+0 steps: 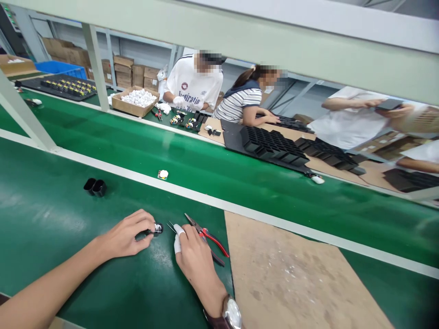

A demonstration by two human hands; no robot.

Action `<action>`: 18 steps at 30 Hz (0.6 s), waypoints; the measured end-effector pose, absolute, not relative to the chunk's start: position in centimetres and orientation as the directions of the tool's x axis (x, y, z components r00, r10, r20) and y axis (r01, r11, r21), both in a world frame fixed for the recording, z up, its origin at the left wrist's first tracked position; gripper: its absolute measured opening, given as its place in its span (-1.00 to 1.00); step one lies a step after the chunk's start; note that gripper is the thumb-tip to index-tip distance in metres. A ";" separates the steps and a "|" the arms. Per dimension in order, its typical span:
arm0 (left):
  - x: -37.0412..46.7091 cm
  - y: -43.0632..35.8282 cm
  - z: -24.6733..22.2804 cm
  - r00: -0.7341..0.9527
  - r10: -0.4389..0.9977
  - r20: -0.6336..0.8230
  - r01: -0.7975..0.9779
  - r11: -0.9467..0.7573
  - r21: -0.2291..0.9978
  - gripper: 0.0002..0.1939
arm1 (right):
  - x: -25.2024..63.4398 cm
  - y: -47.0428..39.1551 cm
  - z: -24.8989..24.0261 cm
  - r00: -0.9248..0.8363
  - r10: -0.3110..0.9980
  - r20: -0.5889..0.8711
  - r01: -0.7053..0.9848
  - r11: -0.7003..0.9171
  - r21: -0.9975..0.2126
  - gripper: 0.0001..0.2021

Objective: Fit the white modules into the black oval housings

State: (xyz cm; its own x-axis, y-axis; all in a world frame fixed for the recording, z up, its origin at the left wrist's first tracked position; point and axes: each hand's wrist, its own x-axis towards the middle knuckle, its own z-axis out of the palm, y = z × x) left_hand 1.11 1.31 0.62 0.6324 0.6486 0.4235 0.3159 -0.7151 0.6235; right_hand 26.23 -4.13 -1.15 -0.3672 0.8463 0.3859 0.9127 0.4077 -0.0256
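Though blurry, "Inspiratio" (188,99) on a white shirt (197,84); left hand (132,233), grip around a black piece (159,228); right hand (195,252), around tweezers (172,227)

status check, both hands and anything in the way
Left hand: holding small black part. Right hand: holding tweezers, tips apart from it. Red-handled pliers close beside right hand.

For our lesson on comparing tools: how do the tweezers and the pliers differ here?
The tweezers are held in the right hand, while the pliers lie on the green work surface. The tweezers show thin metal prongs; the pliers have a thicker nose and partly red handles. Both taper to points directed toward the picture's upper left.
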 end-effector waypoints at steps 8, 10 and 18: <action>1.3 1.8 0.2 0.600 0.615 0.512 0.233 -0.746 0.623 -0.86 | 25.4 -4.5 -0.5 -0.366 0.822 0.437 0.897 0.437 -0.069 -0.77; 1.0 2.3 0.0 0.550 0.638 0.538 0.269 -0.746 0.610 -0.84 | 24.9 -4.8 -0.5 -0.411 0.787 0.459 0.845 0.518 -0.132 -0.85; 0.2 4.8 -0.4 0.140 0.868 0.476 0.610 -0.454 0.649 -0.70 | 22.4 -5.9 -2.0 -0.636 0.677 0.372 0.685 0.716 -0.132 -0.90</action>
State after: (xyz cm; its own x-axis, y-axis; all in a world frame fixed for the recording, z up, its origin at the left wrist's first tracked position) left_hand 0.21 4.85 -0.39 0.1399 0.8682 0.4761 0.6097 -0.4544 0.6495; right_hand 22.40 -5.86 -2.00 -0.6357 0.6766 0.3716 0.6851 0.7163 -0.1322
